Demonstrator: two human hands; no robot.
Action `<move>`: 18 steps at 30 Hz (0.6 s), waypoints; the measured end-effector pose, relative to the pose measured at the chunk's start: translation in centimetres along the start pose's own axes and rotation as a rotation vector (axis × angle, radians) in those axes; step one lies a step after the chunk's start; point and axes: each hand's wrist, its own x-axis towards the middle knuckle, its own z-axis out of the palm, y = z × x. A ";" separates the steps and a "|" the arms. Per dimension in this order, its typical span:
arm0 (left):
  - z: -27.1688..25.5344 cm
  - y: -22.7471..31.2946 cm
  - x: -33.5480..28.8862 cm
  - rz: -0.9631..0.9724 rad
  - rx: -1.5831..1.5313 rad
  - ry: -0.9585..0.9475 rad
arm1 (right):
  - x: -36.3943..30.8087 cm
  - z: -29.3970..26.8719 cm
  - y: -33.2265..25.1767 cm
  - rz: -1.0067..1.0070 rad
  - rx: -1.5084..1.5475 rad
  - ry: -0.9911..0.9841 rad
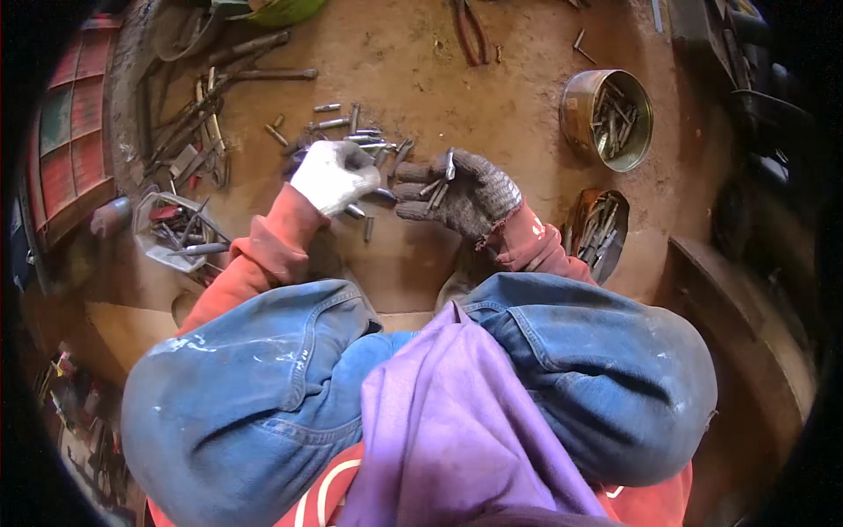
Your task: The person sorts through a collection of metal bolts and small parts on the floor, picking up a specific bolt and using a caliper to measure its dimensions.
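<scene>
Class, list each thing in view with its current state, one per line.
Left hand: gloved, fingers curled
Right hand: gloved, half-open, holding metal pieces
Upper tin: open, partly filled
Lower tin: open, partly filled
Plastic tub: open, filled
Pliers: handles apart
Loose metal pieces: scattered
Jeans: stained

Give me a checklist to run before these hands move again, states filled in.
1. Hands gloved: ok; left hand white, right hand dark grey.
2. Metal pieces supported: ok; several lie across the right hand's open palm side.
3. Left hand free of any piece: cannot tell; its curled shape hides that.
4. Loose pieces gathered in a container: not ok; scattered around the left hand.
5. Round tin uncovered: ok; open-topped, pieces inside.
</scene>
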 end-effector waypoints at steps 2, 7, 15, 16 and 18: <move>0.4 1.5 -0.5 -0.047 -0.113 -0.102 | 0.1 1.3 0.3 0.009 -0.038 0.093; -1.0 8.2 -1.5 -0.126 -0.312 -0.345 | -0.2 0.4 0.9 0.002 0.012 0.027; -4.6 0.6 -0.6 -0.075 -0.295 0.093 | -2.6 0.8 0.0 -0.025 -0.134 0.123; -4.4 0.5 -0.8 -0.168 -0.391 0.058 | -3.7 1.4 -0.2 -0.051 -0.120 0.178; -3.8 0.1 -1.2 -0.225 -0.423 0.083 | -6.2 1.9 -1.0 -0.135 -0.148 0.214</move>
